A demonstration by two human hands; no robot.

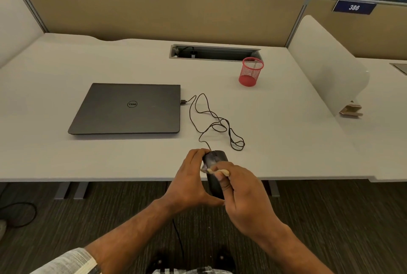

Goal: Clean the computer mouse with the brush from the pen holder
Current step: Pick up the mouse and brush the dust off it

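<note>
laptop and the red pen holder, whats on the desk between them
In the head view, only bare desk separates the closed laptop from the pen holder; the mouse cable loops nearer.

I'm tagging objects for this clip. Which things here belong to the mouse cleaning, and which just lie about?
In the job:
mouse, held in left hand
brush, in right hand
red pen holder

Lying about:
closed laptop
desk
</note>
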